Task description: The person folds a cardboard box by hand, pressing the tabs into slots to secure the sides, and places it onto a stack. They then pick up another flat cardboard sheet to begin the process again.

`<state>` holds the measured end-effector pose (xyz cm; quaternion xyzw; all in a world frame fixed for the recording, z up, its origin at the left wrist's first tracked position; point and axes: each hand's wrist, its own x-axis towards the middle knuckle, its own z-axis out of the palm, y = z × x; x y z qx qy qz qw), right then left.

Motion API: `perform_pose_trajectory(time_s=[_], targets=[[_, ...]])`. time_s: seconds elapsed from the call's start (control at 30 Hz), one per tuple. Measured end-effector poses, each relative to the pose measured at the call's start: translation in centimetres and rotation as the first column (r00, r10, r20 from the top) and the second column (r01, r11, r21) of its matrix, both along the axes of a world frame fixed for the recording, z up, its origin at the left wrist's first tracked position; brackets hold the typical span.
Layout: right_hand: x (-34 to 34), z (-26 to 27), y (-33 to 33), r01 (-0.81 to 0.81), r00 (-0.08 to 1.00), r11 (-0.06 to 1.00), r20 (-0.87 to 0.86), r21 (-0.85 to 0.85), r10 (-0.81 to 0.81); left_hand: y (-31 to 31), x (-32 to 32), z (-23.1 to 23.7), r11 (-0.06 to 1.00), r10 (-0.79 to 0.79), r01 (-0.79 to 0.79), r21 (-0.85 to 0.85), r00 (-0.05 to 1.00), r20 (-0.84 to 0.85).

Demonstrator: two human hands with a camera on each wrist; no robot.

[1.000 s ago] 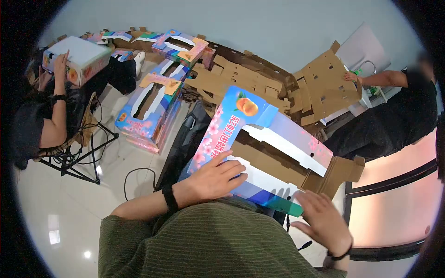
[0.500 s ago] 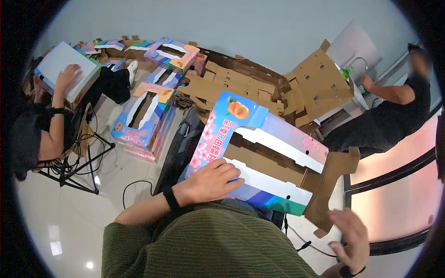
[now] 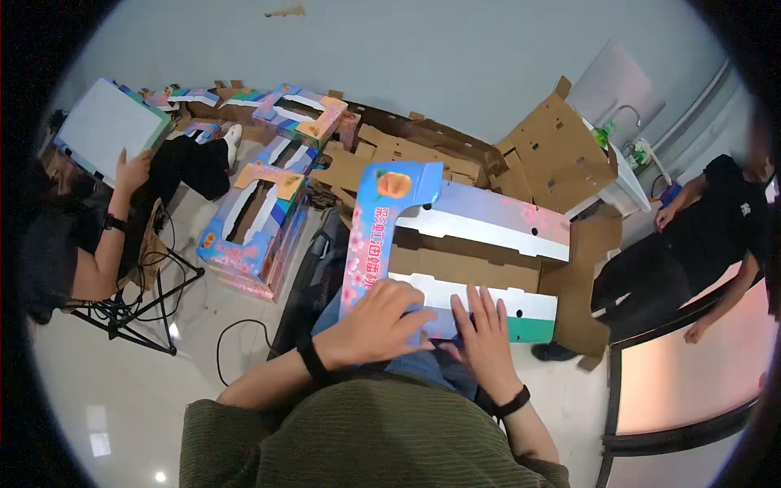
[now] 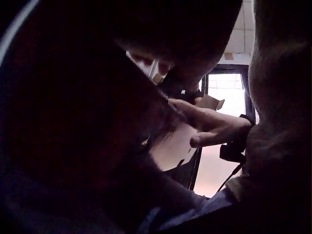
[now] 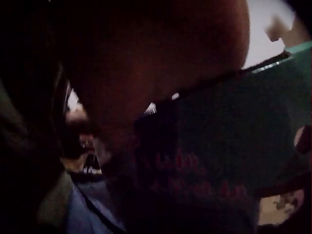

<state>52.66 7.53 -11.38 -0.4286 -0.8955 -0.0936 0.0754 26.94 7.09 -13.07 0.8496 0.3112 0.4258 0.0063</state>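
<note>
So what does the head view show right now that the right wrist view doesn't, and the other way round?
Only the head view shows the stack of cartons, the upright brown cardboard and the peach picture on the printed box.

Only the right wrist view shows small rows of red lettering on the box's dark side, too dim to read.

Both show part of that box, the right hand at it, and the blue jeans; the wrist view is very dark.
</note>
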Motion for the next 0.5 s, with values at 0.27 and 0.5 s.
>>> perform_pose_trajectory(time_s=[0.27, 0.5], targets=[[0.7, -0.3, 0.5, 0.035, 0.997, 0.999, -0.072, -0.002, -0.035, -0.6, -1.7, 2.0, 0.997, 0.013, -0.024, 0.075, 0.989, 0.145], [3.1, 1.0, 0.4, 0.151, 0.987, 0.987, -0.062, 0.046, -0.148, -0.4, -9.9, 2.0, 0.969, 0.217, -0.244, 0.04, 0.918, 0.332]])
